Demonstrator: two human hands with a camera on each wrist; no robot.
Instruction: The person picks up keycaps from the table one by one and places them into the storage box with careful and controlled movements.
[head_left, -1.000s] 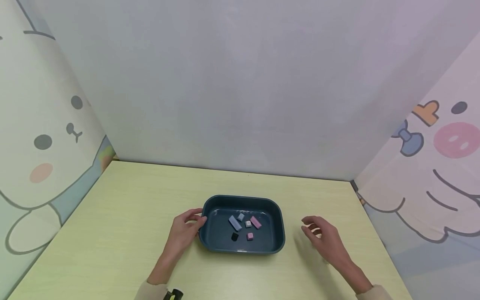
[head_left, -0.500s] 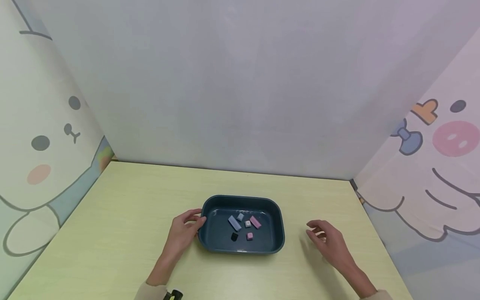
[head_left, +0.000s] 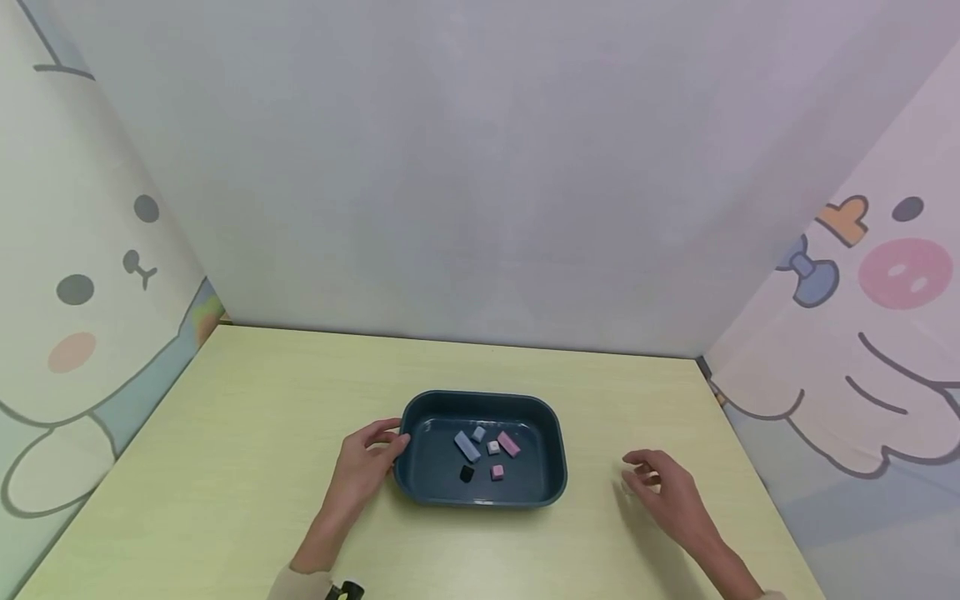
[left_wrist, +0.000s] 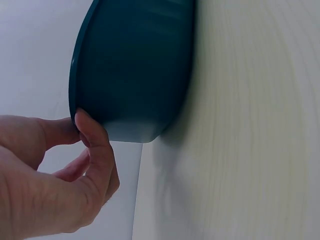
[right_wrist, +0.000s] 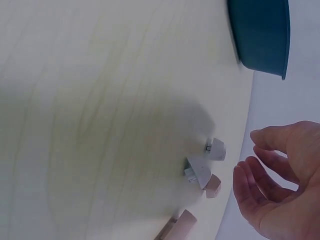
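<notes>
A dark teal tray point(head_left: 480, 505) sits on the table with several small keycaps in it: a long blue keycap point(head_left: 467, 447), a long pink keycap point(head_left: 508, 444), a black keycap point(head_left: 467, 474) and small pale and pink ones. My left hand point(head_left: 362, 465) pinches the tray's left rim between thumb and fingers, as the left wrist view shows up close. To the tray's right, my right hand point(head_left: 670, 497) hovers with loosely bent fingers and nothing between them. Beside its fingertips in the right wrist view lie a white keycap point(right_wrist: 216, 149), a larger whitish keycap point(right_wrist: 200, 171) and pinkish ones.
The pale yellow table point(head_left: 247, 450) ends at a grey-white curtain point(head_left: 465, 208) behind. Printed cartoon panels stand at both sides. A longer pinkish keycap point(right_wrist: 181, 226) lies at the bottom of the right wrist view, mostly covered by the hand in the head view.
My right hand has drifted right and slightly nearer the person, away from the tray. The left hand keeps its hold on the rim, and the tray's contents look the same.
</notes>
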